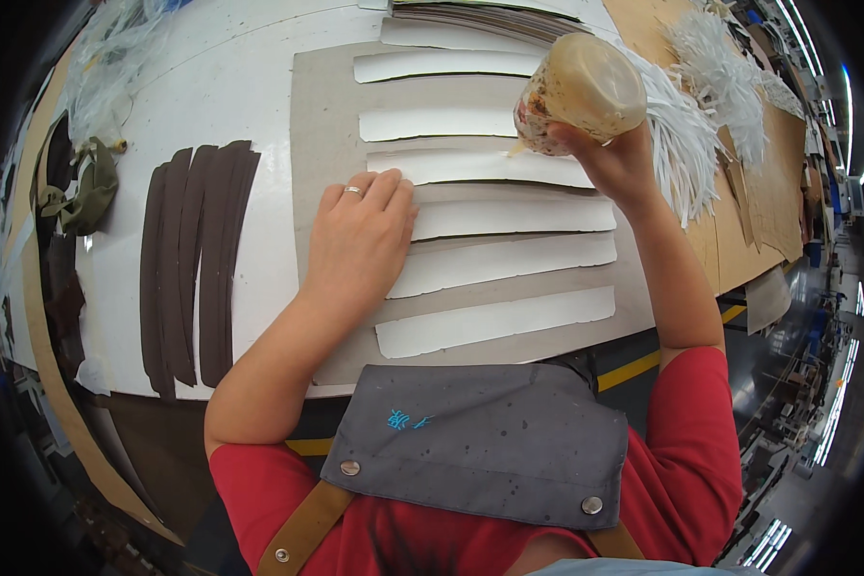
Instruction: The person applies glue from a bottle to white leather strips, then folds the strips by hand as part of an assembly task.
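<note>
Cloudy plastic fills the right hand [616, 158]: its fingers, partly hidden, wrap an upturned bottle [586, 91] at one o'clock, seemingly so its contents run nozzleward over a white strip [490, 170]; whether they touch, I cannot tell. Fingers of the left hand [358, 240], close together, rest at that strip's nine-o'clock end, probably steadying it. Similar strips lie spaced on a grey sheet [322, 106], likely for access. Brown strips [190, 269] occupy the desk [259, 82] at nine o'clock. Turquoise embroidered characters [408, 420] mark the grey apron [490, 451] at six o'clock.
</note>
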`<state>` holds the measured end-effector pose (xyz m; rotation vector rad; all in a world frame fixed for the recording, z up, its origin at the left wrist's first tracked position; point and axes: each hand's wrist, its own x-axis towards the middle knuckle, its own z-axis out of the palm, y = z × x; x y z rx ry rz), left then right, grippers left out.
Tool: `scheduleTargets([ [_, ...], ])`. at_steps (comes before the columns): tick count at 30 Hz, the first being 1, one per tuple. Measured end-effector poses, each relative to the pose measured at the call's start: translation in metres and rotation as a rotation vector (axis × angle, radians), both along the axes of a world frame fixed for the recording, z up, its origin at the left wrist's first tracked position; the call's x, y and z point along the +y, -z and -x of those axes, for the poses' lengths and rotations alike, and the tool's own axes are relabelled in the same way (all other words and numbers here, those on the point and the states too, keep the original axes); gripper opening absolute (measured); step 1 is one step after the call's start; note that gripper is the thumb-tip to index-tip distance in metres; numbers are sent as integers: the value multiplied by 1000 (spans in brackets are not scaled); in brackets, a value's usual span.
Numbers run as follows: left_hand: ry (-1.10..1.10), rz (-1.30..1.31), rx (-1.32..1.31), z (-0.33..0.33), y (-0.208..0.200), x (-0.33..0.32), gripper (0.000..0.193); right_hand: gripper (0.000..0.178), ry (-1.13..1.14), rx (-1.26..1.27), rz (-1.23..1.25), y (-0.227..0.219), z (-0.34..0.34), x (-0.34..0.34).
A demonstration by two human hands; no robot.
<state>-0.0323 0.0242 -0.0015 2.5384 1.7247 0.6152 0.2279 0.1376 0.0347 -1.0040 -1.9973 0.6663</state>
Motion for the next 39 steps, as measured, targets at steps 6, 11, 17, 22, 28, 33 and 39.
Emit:
scheduleTargets([
  [6,-14,-4,-29,-1,-1,1,19,65,88,56,12,0,-40,-4],
  [11,-22,20,-51,-1,-4,3,17,59,166,34,-60,4,-69,-6],
  [17,-26,-34,2,-2,-4,3,16,50,206,187,-100,4,-96,-10],
  [22,-42,7,31,-5,-1,-4,23,43,322,581,122,-17,-127,-9],
  [28,-51,20,39,-11,0,-6,28,59,251,1085,512,-22,-163,-4],
  [33,-44,16,13,-8,-1,-7,28,62,220,1050,550,-20,-115,-6],
  [39,-13,-43,-81,-2,-6,-16,27,60,125,905,579,-20,-74,-4],
])
